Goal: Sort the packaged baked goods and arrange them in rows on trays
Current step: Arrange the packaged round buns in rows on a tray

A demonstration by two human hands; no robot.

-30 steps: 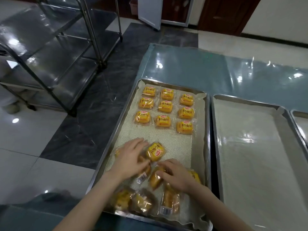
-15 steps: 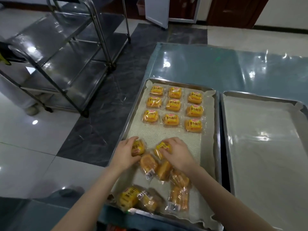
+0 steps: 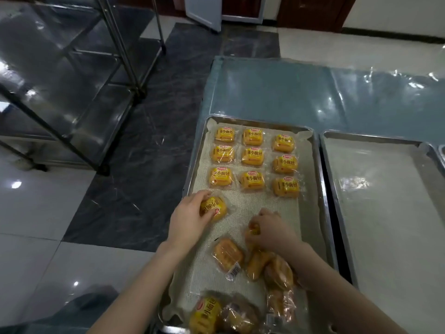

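Note:
A steel tray (image 3: 322, 189) lined with mesh holds three neat rows of yellow packaged buns (image 3: 252, 156) at its far end. My left hand (image 3: 189, 219) grips one yellow bun (image 3: 215, 208) at the tray's left side, just below the third row. My right hand (image 3: 269, 231) curls over another bun (image 3: 252, 230) near the tray's middle; most of that bun is hidden. Loose buns (image 3: 226, 255) lie unsorted in the near half, several face down.
A second lined tray (image 3: 385, 225) sits to the right with nothing on it, and a third tray's corner (image 3: 441, 153) shows beyond it. The trays rest on a blue plastic-covered table (image 3: 289, 92). A steel rack trolley (image 3: 72, 80) stands on the floor at left.
My left hand has carried its bun up and left toward the arranged rows. My right hand has drawn back toward the loose pile with its bun. The camera has shifted closer.

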